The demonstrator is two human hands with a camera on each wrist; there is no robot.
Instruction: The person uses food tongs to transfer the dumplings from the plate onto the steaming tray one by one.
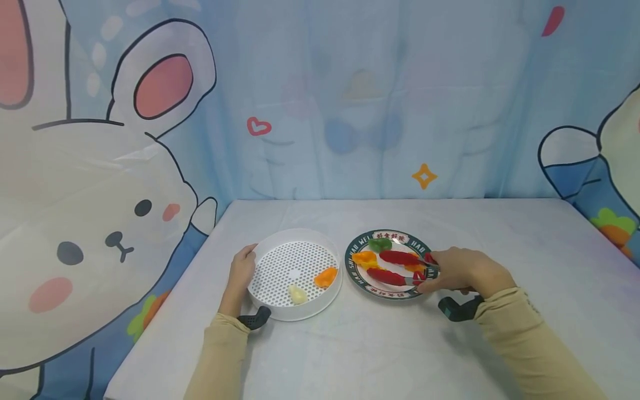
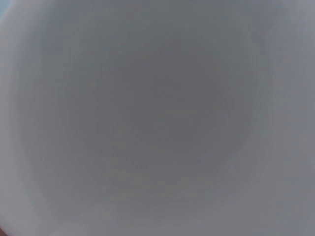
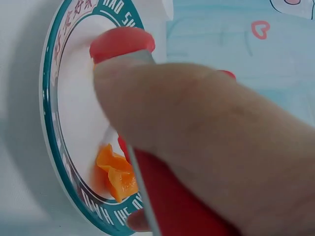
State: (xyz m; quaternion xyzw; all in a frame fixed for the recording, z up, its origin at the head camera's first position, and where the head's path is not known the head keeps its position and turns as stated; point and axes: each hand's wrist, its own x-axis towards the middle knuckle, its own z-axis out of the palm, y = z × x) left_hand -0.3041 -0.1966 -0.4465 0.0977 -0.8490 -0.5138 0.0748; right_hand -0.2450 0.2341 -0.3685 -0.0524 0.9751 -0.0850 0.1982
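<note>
My left hand [image 1: 242, 273] grips the left side of a round white perforated basket [image 1: 287, 313]. In the basket lie an orange pepper piece [image 1: 326, 277] and a pale garlic-like piece [image 1: 298, 295]. My right hand [image 1: 462, 271] holds red-tipped tongs [image 1: 387, 276] over a green-rimmed plate [image 1: 361, 282], their two tips spread apart. A green piece [image 1: 380, 245], a yellow pepper piece [image 1: 364, 258] and some orange pieces [image 3: 116, 172] lie on the plate, partly hidden by the tongs. In the right wrist view the thumb [image 3: 162, 105] presses along one metal arm of the tongs.
A white-covered table [image 1: 380, 350] carries the basket and plate side by side. Behind it hangs a blue curtain [image 1: 320, 66] with cartoon prints. Dark wrist-camera mounts [image 1: 457, 309] jut from the sleeves. The left wrist view is only blurred grey.
</note>
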